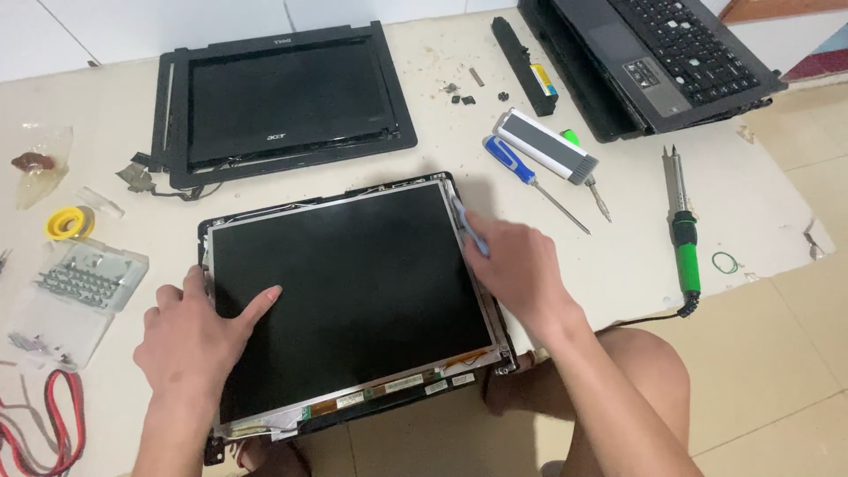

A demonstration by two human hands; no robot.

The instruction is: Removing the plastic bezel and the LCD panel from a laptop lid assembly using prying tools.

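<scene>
Screen panel (353,296): thin, fragile glass, so grip its metal edges; left hand (190,340) presses flat, right hand (512,265) pinches a blue pry tool (468,231).

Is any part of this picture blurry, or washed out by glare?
Head view: the light is soft and even, with faint shadows under both hands; the bare screen panel stays matte black, no glare; the right hand and the blue tool it holds look slightly motion-smeared; the left hand and the soldering iron are sharp.

Left hand (199,340) flat on bare laptop screen panel (353,296), right hand (517,269) gripping a blue pry tool (468,231) at panel's right edge; blue screwdriver (530,181) nearby on counter (636,256).
</scene>
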